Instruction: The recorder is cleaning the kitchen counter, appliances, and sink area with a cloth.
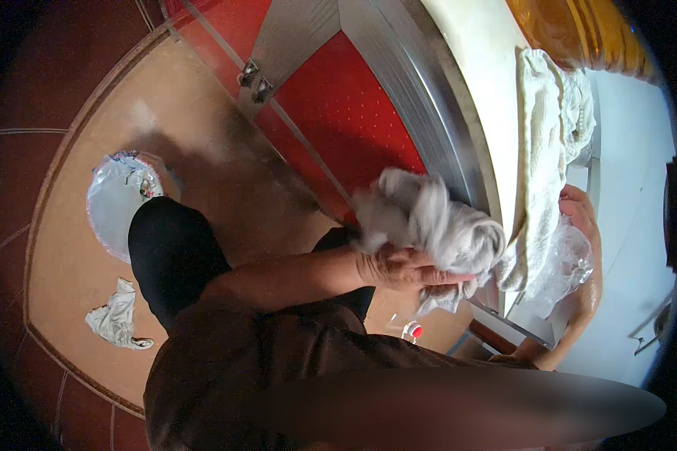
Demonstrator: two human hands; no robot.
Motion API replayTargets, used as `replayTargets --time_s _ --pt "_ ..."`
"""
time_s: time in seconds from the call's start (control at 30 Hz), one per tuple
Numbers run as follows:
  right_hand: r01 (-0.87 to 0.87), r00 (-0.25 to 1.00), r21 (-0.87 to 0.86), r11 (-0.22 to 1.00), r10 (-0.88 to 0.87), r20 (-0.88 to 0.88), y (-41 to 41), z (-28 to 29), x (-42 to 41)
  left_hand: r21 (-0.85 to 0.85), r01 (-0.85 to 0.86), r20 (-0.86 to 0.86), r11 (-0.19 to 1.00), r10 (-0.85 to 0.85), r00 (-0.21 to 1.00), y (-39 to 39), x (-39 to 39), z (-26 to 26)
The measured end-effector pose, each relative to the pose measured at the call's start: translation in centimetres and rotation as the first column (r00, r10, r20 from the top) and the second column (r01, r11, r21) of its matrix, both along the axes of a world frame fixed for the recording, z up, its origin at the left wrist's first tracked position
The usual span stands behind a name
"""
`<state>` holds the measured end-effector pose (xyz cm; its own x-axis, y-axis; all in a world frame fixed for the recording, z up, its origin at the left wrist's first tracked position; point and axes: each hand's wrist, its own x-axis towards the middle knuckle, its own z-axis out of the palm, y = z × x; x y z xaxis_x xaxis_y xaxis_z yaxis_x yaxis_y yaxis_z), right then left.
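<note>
My left hand [400,266] grips a bunched grey cloth [468,237], part of it blurred. The cloth hangs against the steel front edge of a counter [474,34], partly over a red cabinet door [344,113]. At the right, my right hand [578,207] is bent over the counter beside a folded white towel [541,146]. Crumpled clear plastic [564,262] lies between that hand, its forearm and the towel. The fingers of this hand touch the plastic's upper end; whether they grip it is hidden.
An amber ribbed plastic container [587,34] stands at the back of the counter. A lined waste bin [118,208] is on the floor mat near my knee. A white rag [115,315] lies on the mat. Beside my lap is a bottle with a red cap [414,330].
</note>
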<state>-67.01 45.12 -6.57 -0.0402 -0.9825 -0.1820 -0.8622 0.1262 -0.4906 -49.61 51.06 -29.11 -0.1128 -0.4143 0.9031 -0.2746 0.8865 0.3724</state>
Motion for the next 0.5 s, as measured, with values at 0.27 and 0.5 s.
replayTargets --time_s 0.27,0.5 --pt "-0.160 0.979 -0.046 0.986 0.152 -0.133 1.0 -0.6 0.0 0.385 0.243 -0.513 0.891 -0.013 0.858 -11.6 7.5 -10.1" --pt "-0.039 0.994 0.021 0.999 0.041 -0.103 -0.5 0.3 -0.5 0.500 0.292 -0.610 0.815 0.092 0.787 -42.0 35.7 -36.5"
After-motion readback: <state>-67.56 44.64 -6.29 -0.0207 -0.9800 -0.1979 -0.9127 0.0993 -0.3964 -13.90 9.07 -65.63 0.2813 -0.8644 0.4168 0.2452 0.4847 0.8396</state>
